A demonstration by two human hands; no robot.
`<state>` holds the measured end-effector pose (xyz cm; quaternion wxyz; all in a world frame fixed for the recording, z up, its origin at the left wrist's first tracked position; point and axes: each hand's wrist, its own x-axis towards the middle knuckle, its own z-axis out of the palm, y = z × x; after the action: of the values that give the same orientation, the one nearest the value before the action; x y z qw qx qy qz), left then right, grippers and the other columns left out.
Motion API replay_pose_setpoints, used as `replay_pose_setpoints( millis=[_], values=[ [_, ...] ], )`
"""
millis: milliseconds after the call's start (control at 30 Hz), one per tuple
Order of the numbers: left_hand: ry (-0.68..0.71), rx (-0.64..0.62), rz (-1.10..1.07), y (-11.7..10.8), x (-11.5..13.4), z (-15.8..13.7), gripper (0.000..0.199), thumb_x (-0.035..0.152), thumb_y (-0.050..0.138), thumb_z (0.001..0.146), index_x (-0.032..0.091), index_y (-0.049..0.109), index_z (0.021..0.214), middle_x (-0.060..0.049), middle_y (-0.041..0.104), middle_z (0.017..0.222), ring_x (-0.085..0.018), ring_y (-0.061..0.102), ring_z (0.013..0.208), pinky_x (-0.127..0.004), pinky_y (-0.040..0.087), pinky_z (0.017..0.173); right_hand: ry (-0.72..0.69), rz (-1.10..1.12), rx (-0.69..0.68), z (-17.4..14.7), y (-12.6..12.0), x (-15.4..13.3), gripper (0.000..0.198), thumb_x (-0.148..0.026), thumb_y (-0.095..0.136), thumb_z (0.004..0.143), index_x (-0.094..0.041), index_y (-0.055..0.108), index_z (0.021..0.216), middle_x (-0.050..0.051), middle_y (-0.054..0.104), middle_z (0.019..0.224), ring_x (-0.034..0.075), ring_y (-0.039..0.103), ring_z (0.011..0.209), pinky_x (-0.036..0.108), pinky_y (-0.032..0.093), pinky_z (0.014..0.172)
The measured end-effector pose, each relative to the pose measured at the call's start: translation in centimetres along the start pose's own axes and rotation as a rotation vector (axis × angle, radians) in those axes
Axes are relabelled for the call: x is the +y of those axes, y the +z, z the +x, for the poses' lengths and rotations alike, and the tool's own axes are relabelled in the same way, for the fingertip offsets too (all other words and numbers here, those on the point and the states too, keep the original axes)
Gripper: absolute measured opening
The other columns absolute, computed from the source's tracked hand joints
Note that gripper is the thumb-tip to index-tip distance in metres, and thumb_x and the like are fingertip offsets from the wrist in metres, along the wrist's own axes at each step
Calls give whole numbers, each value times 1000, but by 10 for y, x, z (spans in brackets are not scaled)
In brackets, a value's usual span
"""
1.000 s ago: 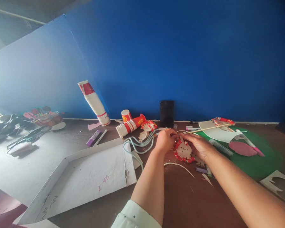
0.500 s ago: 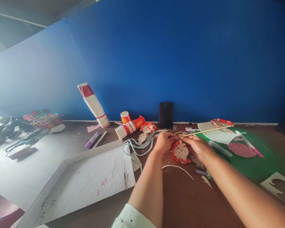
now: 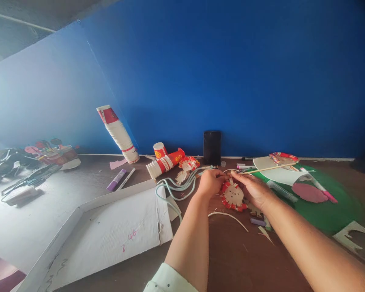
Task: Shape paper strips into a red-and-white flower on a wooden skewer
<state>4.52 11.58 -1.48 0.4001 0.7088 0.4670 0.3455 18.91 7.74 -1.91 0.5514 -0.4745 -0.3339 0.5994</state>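
My left hand is closed in a pinch, with its fingertips at the top edge of a paper-cup cutout. The cutout is a pale disc with a drawn face and a red fringe of curled strips round it. Close beside it, my right hand grips a thin wooden stick, whose far part slants out to the right. Fingers hide the stick's near end, so whether it touches the cutout I cannot tell. A second red-fringed cutout lies left of my hands, by a pale blue cord.
On the left lies a white cardboard tray. Behind it are a leaning stack of paper cups, a red cup stack on its side and a purple glue stick. A black phone stands against the blue partition. Green sheet at right.
The cutout has turned slightly and sits a little further right below my fingers. Both hands stay almost in place, with a small shift of the right fingers on the stick.
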Motion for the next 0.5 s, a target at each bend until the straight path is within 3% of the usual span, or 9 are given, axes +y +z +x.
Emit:
replay_pose_setpoints(
  millis=[267,500],
  values=[
    [8,31,-39,5,-8,3,14,27,63,75,17,73,77,-1,66,72,-12,56,66,-23,43,64,-25,27,100,2,3,1,16,-23,75,62,-20,73,77,5,75,82,20,68,74,29,52,66],
    [-36,12,-61,1,-2,1,13,26,65,74,18,74,80,0,68,76,-11,57,67,-22,45,65,55,29,105,1,3,-2,37,-19,72,68,-22,66,105,7,75,84,21,69,69,30,53,59]
  ],
)
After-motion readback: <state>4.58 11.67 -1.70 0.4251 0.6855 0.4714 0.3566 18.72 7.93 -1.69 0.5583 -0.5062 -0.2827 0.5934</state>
